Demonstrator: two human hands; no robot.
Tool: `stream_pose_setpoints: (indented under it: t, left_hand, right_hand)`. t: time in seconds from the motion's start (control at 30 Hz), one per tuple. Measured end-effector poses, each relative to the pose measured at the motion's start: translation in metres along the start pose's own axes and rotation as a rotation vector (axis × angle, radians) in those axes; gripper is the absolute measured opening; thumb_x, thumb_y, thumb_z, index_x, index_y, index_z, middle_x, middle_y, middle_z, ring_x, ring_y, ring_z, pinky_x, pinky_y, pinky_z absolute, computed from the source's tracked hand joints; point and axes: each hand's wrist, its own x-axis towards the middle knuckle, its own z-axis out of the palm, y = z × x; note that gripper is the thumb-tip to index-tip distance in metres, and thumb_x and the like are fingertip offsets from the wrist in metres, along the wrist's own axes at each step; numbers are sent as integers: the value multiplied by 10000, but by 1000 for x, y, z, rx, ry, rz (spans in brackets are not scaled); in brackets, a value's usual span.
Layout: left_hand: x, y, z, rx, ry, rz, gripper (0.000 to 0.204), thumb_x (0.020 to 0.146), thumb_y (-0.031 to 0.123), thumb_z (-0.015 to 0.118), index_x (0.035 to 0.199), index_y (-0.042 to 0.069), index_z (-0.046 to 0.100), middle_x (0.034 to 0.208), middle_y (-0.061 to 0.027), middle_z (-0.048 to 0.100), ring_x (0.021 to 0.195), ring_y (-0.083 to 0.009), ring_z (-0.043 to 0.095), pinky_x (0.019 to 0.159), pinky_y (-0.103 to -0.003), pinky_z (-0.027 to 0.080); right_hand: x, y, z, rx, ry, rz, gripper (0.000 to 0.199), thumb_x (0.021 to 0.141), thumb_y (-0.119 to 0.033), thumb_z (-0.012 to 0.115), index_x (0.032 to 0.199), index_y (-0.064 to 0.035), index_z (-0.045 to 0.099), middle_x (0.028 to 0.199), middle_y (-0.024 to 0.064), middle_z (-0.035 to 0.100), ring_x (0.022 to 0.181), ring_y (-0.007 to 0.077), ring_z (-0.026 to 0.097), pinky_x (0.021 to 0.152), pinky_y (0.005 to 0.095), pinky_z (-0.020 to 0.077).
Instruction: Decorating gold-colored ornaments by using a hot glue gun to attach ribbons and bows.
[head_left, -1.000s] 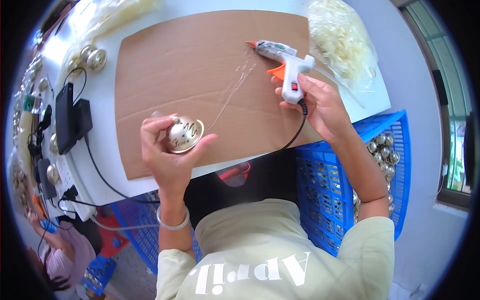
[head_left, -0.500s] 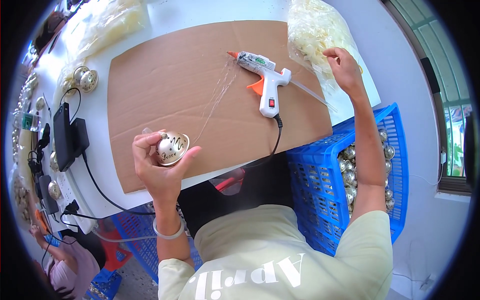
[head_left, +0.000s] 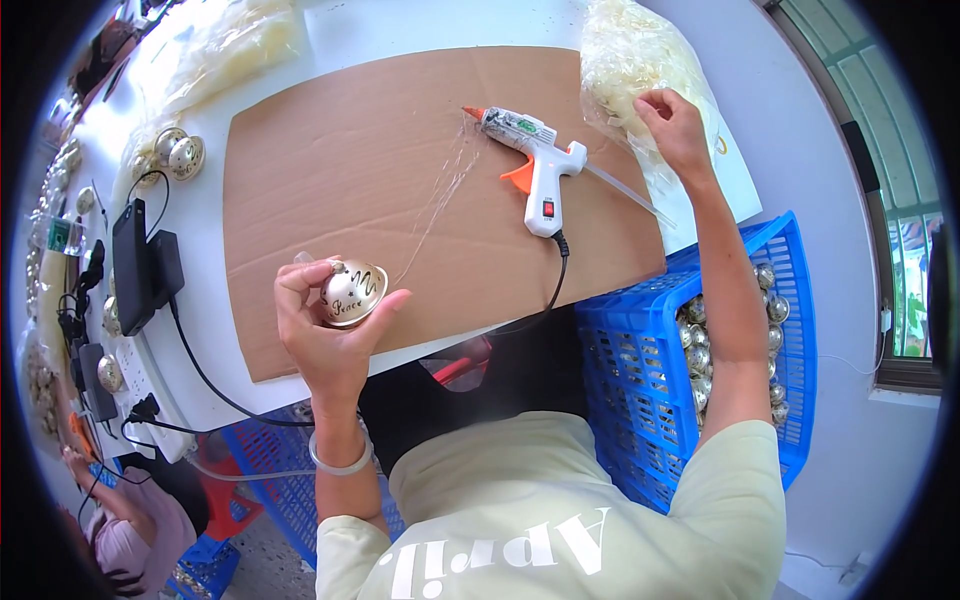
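Observation:
My left hand (head_left: 328, 325) is closed around a round champagne-coloured metal bell (head_left: 356, 294) with dark cut-out patterns and lettering, held above the near left part of a cardboard sheet (head_left: 330, 170). My right hand (head_left: 677, 130) is by a clear plastic bag (head_left: 625, 60) of cream-coloured pieces at the far right. Its thumb and fingertips are drawn together; anything between them is too small to make out. A white glue gun (head_left: 545, 185) with an orange trigger lies on the cardboard between my hands, its nozzle toward the far left. Thin glue strings trail from the nozzle toward the bell.
A blue plastic crate (head_left: 640, 370) holding several metal bells stands at the right. At the left are more bells (head_left: 186, 157), a black power adapter (head_left: 145, 262), cables and a power strip (head_left: 150, 385). Another plastic bag (head_left: 215, 50) lies far left. A co-worker (head_left: 150, 525) sits lower left.
My right hand has shifted slightly left and away from me beside the bag, its fingers drawn closer together. The left hand still holds the bell, and the view has shifted a little.

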Motion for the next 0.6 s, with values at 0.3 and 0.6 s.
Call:
stream_pose_setpoints:
  t: [0.3, 0.6]
  left_hand:
    - [0, 3, -8, 31, 2, 38, 670, 596, 66, 951, 1082, 17, 493, 1037, -68, 509, 903, -133, 603, 750, -246, 568]
    - [-1, -2, -1, 0, -9, 31, 665, 594, 71, 952, 1072, 18, 492, 1025, -65, 510, 894, -132, 604, 723, -239, 575]
  right_hand:
    - [-12, -17, 5, -383, 34, -325, 232, 835, -45, 645, 1066, -31, 665, 981, 96, 615, 920, 191, 595, 793, 294, 487]
    - [-15, -12, -18, -48, 26, -152, 184, 873, -197, 732, 965, -38, 728, 1012, 53, 665, 851, 130, 589, 715, 299, 498]
